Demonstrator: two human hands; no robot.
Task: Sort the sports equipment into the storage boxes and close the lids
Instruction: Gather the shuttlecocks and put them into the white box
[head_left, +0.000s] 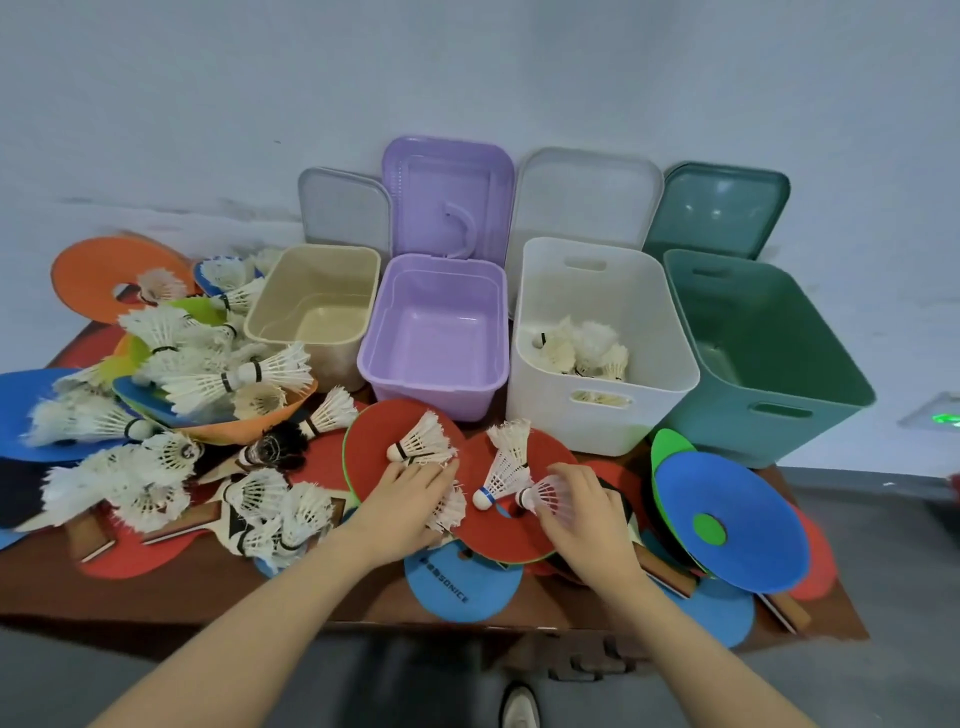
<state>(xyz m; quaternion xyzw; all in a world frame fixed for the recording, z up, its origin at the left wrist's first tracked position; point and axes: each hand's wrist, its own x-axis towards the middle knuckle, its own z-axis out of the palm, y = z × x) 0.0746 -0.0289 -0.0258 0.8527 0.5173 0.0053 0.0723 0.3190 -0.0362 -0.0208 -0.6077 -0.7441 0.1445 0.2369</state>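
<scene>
1. Where the two red discs overlap at the table's front, three shuttlecocks lie close together: one shuttlecock (415, 441) on the left red disc (374, 431) has its cork toward the left and its feathers fanning up and to the right.
2. A second shuttlecock (501, 470), with a blue band at the cork, lies on the right red disc (493, 525), its long axis running steeply from cork at lower left to feathers at the top.
3. The left hand (402, 506) lies palm down over a cluster of white feathers (449, 506); its fingers are curled onto them, though whether they truly grip I cannot tell.
4. The right hand (584, 512) has its fingers curled round the skirt of a third shuttlecock (543, 493), whose cork points left.
5. Behind stand four open boxes in a row: beige box (270, 317), purple box (488, 384), white box (550, 421) holding several shuttlecocks, and green box (831, 364), each with its lid propped upright behind.
</scene>
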